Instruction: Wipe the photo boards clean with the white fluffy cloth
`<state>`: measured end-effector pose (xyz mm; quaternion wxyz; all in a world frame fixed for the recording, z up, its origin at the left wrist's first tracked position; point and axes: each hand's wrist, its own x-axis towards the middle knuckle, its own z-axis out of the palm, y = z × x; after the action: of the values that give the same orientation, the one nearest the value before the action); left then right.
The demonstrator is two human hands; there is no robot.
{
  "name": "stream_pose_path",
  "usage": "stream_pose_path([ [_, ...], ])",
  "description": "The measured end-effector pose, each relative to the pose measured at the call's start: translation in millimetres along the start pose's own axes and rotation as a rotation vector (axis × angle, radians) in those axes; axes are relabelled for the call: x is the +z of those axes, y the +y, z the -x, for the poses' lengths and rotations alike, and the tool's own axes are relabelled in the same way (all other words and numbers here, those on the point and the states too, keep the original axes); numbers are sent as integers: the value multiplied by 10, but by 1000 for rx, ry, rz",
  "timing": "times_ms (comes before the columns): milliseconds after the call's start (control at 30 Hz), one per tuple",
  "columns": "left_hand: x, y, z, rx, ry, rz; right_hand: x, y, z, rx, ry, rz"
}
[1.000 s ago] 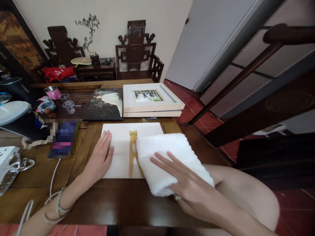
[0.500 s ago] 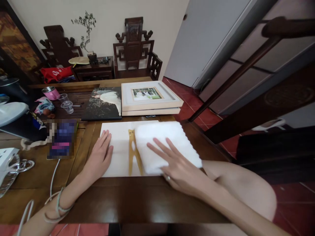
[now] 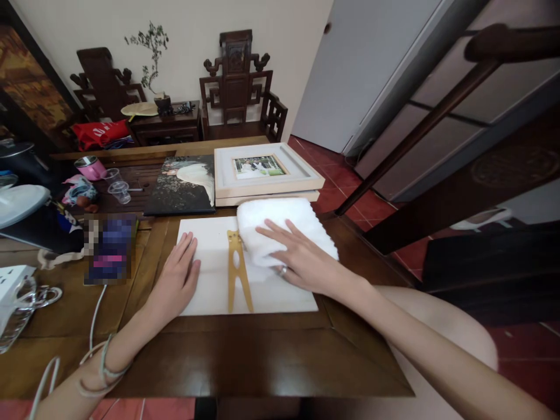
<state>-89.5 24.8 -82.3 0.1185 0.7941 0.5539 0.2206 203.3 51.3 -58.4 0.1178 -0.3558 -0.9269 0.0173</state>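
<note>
A white board (image 3: 210,286) lies flat on the wooden table (image 3: 262,356), with a gold stand piece (image 3: 237,271) on its middle. My left hand (image 3: 175,280) rests flat on the board's left side, fingers stretched out. My right hand (image 3: 297,256) presses flat on a folded white towel (image 3: 280,224) at the board's far right end, fingers spread over the cloth.
Behind the board lie a dark photo print (image 3: 186,184) and a stacked white picture frame (image 3: 262,172). At the left are a pink cup (image 3: 90,168), clear plastic cups (image 3: 118,188), a blurred box (image 3: 109,248) and cables (image 3: 94,321). Carved chairs stand at the back wall.
My right hand has slid the white towel away from me, from the board's near right corner to its far right end. The left hand has stayed in place.
</note>
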Motion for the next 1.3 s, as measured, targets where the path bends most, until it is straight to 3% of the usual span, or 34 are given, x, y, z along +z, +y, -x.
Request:
stream_pose_path([
  [133, -2, 2, 0, 8, 11, 3, 23, -1, -25, -11, 9, 18],
  [333, -9, 21, -2, -7, -5, -4, 44, -485, 517, -87, 124, -20],
  [433, -2, 16, -3, -5, 1, -5, 17, -581, 686, -113, 138, -56],
  [533, 3, 7, -2, -2, 13, -2, -39, -445, 600, -90, 59, -82],
  [667, -5, 3, 0, 1, 6, 6, -82, -85, 214, -34, -23, -33],
  [767, -11, 3, -1, -2, -2, 8, -53, 117, -45, -20, -21, 18],
  [867, -8, 3, -2, -2, 1, 11, 8, 134, -106, -21, 8, 43],
  [1000, -2, 6, -2, -1, 8, 13, 57, -132, 153, -42, 56, 28],
  [1133, 2, 13, -2, -10, -1, 0, -55, -425, 548, -36, 77, 3],
  [1300, 5, 11, -6, -6, 4, -10, -259, -438, 662, -3, 23, 57],
])
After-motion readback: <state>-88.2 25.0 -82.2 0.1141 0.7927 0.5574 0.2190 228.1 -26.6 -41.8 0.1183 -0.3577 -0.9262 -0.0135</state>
